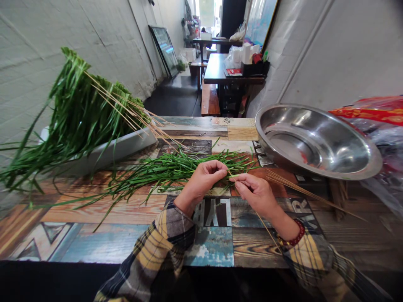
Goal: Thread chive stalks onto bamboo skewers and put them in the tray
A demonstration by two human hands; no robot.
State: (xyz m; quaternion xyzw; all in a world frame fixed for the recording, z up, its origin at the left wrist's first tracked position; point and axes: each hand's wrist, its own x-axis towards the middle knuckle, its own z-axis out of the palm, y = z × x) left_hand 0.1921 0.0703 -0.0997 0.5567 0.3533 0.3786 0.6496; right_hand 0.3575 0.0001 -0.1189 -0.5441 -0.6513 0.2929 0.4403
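My left hand is closed in a pinch, its fingertips at the upper end of a thin bamboo skewer; what lies between them is too small to make out. My right hand grips that bamboo skewer, which slants down past the palm toward the wrist. Just beyond both hands, a loose heap of green chives spreads across the table. To the right of my right hand lies a bundle of bare bamboo skewers.
At left, skewered chives hang packed in a white tray, skewer ends jutting right. A steel basin stands at right beside plastic bags. Farther back are a second table, a bench and a leaning framed panel.
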